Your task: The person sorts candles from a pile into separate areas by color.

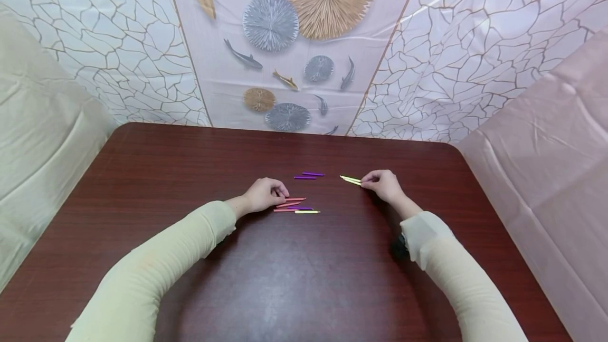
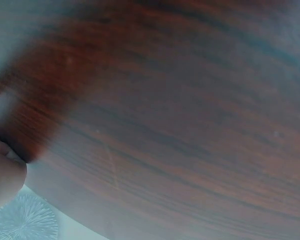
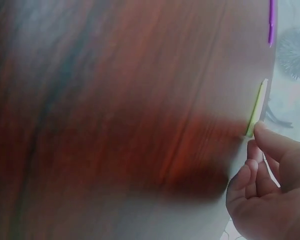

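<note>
My left hand (image 1: 267,195) has its fingers curled, and its thumb and fingertips pinch the end of a slim red stick (image 1: 296,199). Two more red sticks lie just below, one (image 1: 288,205) slanted and one (image 1: 284,210) flat. Beside them are a purple stick (image 1: 304,208) and a yellow stick (image 1: 307,212). Farther right my right hand (image 1: 382,186) pinches the near ends of yellow sticks (image 1: 350,179) lying close together. The right wrist view shows the thumb on a yellow stick (image 3: 256,107). In the left wrist view only part of the left hand (image 2: 5,175) shows.
Two purple sticks (image 1: 305,177) lie between the hands, farther back on the dark wood table (image 1: 266,284). A patterned cloth backdrop (image 1: 294,83) hangs behind the table's far edge. Pale padded panels (image 1: 546,173) stand at both sides.
</note>
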`<state>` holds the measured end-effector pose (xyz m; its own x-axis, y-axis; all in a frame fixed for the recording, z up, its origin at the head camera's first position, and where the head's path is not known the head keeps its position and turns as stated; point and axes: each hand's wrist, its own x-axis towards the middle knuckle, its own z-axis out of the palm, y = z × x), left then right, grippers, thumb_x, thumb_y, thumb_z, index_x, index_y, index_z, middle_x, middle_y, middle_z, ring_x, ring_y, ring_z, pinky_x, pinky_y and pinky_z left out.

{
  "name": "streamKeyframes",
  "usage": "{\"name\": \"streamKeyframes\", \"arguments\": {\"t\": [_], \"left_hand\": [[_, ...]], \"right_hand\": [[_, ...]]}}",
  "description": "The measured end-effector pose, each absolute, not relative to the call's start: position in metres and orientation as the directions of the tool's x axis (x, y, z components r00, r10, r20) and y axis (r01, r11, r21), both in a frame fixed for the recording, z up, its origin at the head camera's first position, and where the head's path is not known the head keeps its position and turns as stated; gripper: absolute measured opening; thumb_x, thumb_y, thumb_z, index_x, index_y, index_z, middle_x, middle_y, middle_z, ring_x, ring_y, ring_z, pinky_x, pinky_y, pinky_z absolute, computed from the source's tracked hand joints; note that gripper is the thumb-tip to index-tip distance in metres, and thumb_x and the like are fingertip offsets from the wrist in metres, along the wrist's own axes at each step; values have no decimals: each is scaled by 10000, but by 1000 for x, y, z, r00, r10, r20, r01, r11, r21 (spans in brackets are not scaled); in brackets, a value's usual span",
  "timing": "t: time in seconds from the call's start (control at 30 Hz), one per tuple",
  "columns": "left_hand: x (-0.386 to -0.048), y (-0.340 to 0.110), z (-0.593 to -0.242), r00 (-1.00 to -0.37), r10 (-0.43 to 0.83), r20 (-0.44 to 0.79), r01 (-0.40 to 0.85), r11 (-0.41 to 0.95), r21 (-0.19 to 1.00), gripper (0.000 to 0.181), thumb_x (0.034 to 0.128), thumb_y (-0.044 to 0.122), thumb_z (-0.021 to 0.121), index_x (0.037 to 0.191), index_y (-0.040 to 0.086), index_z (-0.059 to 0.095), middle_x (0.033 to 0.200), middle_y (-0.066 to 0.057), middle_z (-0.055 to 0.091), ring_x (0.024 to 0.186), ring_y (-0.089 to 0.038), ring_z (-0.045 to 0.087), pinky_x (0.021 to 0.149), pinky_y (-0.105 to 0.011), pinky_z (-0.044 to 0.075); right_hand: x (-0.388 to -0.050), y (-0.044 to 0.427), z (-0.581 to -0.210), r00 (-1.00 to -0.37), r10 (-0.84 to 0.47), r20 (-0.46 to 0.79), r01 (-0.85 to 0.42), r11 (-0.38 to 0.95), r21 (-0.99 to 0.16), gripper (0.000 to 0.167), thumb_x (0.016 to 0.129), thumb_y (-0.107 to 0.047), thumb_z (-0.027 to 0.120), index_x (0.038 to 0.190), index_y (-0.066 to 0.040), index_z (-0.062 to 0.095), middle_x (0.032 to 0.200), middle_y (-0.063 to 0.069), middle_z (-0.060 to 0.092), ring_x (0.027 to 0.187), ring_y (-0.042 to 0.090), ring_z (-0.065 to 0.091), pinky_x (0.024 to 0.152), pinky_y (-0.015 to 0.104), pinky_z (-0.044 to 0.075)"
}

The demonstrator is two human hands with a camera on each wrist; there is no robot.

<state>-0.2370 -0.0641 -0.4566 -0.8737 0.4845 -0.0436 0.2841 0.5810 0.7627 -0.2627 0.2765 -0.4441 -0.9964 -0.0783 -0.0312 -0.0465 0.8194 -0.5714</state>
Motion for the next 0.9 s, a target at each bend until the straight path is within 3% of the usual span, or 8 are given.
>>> {"name": "streamKeyframes", "arguments": {"t": [0.23,0.43,0.7,0.9], "left_hand": [[-236,-65,-455,-871,491,-25,302,575,760,75,804,49,668,875,46,693,791,-51,689,660,-55,541,660,-206,451],[-235,-65,-455,-864,504,-13,320,568,759,82,802,44,664,879,38,692,790,-59,692,655,-46,542,655,-198,450],[-235,-64,-454,-857,514,-25,321,572,755,87,819,51,655,897,36,690,791,-55,679,689,-62,553,677,-206,450],[-232,-65,-451,-858,513,-30,324,585,744,73,819,58,665,884,41,692,786,-52,674,706,-74,555,689,-208,448]], "right_hand": [[-251,251,-433,-996,-85,22,-77,731,-678,180,807,-157,723,905,-6,717,827,121,703,665,85,524,652,225,419],[-230,210,-433,-975,-224,17,-159,633,-758,161,788,-121,736,884,6,713,789,121,698,634,21,530,620,172,431],[-213,183,-448,-920,-392,-22,-234,592,-771,124,755,-112,759,832,-22,724,702,66,658,593,44,477,563,176,393],[-212,185,-455,-879,-475,45,-339,555,-759,108,750,-198,770,787,-104,733,670,-45,666,582,29,483,545,201,402]]}}
